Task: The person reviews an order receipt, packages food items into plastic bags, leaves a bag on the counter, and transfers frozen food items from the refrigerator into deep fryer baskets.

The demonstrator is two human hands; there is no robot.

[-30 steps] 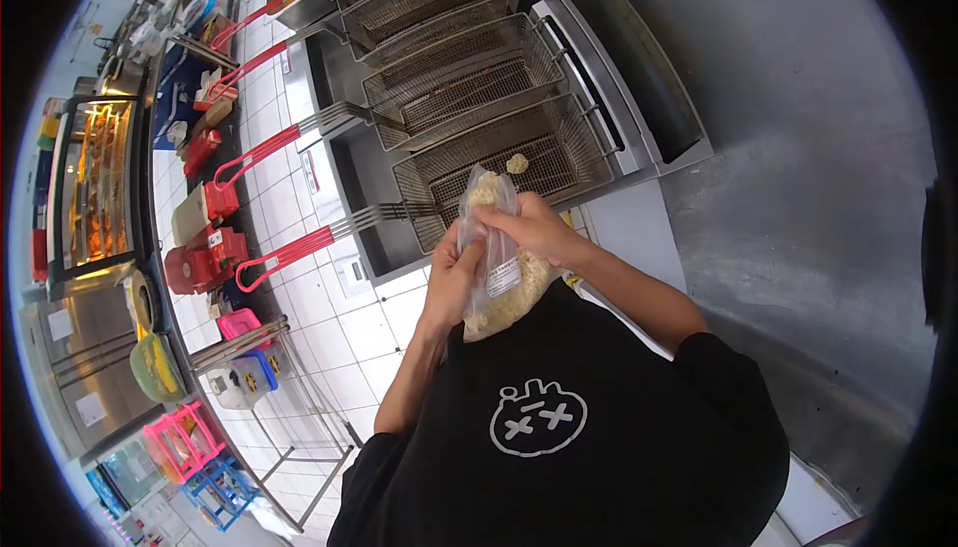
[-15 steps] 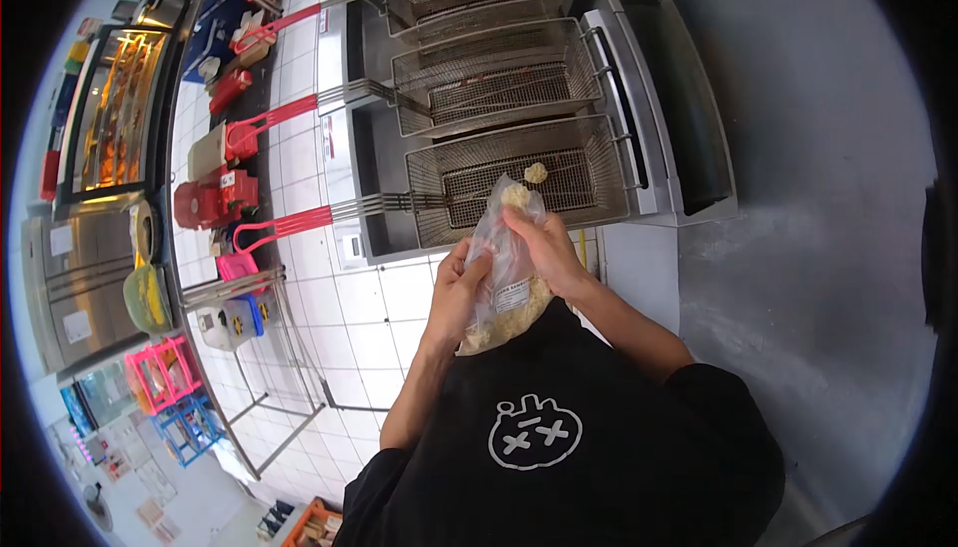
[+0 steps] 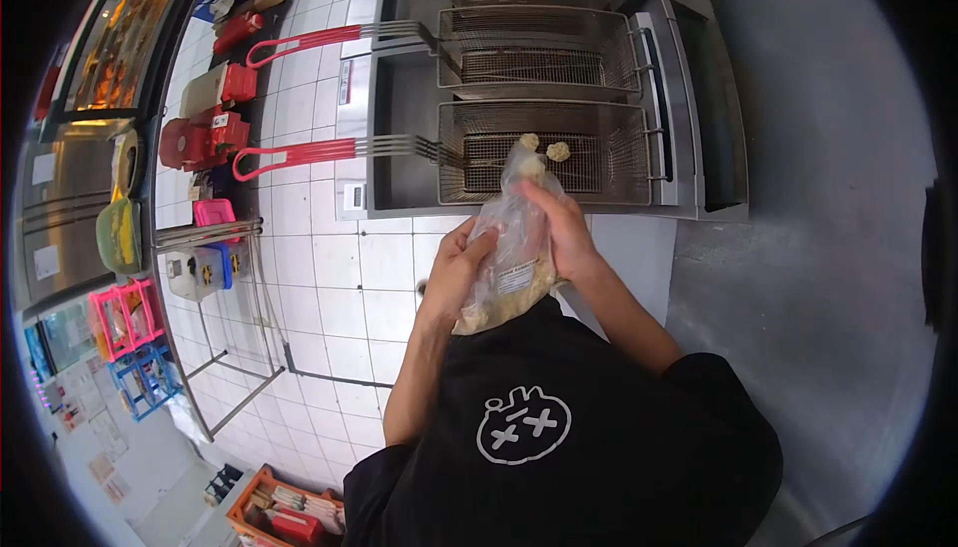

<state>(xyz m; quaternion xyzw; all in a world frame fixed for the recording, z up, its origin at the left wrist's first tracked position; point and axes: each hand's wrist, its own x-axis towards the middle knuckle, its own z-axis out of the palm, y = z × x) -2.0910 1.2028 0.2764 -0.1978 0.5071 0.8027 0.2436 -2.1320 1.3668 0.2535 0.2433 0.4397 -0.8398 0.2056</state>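
Note:
Both my hands grip a clear plastic bag (image 3: 511,297) of pale, breaded-looking pieces with a white label. My left hand (image 3: 459,270) is closed around the bag's left side. On the other side, my right hand (image 3: 562,233) closes on it near its mouth. The bag's open end points away from me over the nearest wire fryer basket (image 3: 627,153). One piece sits at the mouth. Two loose breaded pieces (image 3: 558,152) show over the mesh floor of that basket. Its red handle (image 3: 299,155) sticks out to the left.
More wire baskets (image 3: 544,23) line the steel fryer (image 3: 404,148) beyond. At left stand a metal rack (image 3: 235,397), red containers (image 3: 205,138) and a lit food display (image 3: 125,33). An orange crate (image 3: 244,512) is at lower left.
Another breaded piece has dropped into the nearest basket, where two now show instead of one. My hands keep hold of the bag. The view has shifted.

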